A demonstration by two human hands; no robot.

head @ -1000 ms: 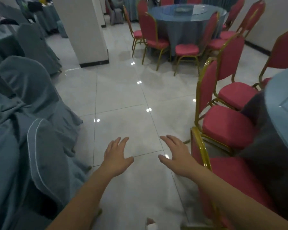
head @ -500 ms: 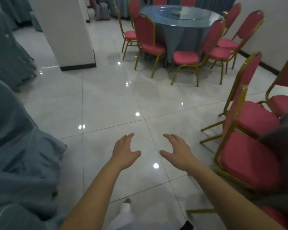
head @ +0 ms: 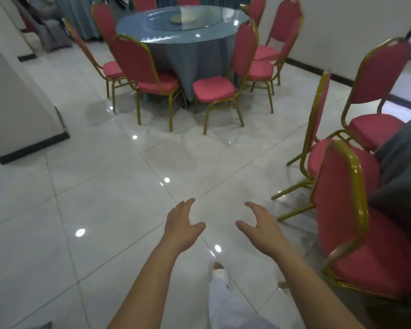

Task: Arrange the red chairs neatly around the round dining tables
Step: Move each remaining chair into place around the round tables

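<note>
Left hand [head: 182, 227] and right hand [head: 262, 225], both loose-fingered and holding nothing, hover over our tiled floor [head: 119, 210]; nearest red chair [head: 356, 224] just right

No readable text, labels, brand names, numbers or signs appear anywhere in the view.
</note>
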